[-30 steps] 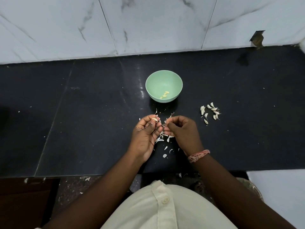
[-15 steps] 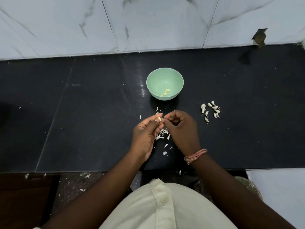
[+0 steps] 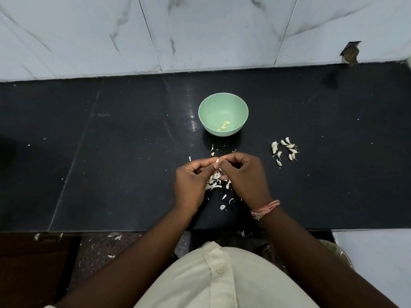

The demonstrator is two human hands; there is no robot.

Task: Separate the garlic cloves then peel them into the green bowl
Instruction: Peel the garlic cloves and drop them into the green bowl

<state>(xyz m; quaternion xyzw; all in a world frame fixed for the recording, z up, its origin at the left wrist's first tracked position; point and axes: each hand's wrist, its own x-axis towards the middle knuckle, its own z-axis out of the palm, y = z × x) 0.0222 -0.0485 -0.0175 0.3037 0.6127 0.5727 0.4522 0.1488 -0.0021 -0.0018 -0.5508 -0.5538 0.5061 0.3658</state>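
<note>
Garlic clove (image 3: pixel 217 160) sits pinched between left hand (image 3: pixel 193 182) and right hand (image 3: pixel 244 174), fingertips curled, above peel scraps (image 3: pixel 214 182). Green bowl (image 3: pixel 223 101) stands just beyond; unpeeled cloves (image 3: pixel 284 150) lie right. Bare black counter (image 3: pixel 111 152) spreads left, its near edge under the wrists.

- One view only, from a head-worn wide-angle camera, so no second view shares the scene.
- It looks forward and steeply down from above the person's chest; the cream buttoned shirt (image 3: pixel 222 276) fills the bottom centre.
- The glossy black stone counter (image 3: pixel 111 152) runs as a band across the middle of the frame, with the white marble-veined wall tiles (image 3: pixel 200 30) along the top.
- Both forearms reach up from the lower corners towards the centre, close to the lens.
- Straight edges bow near the borders.
</note>
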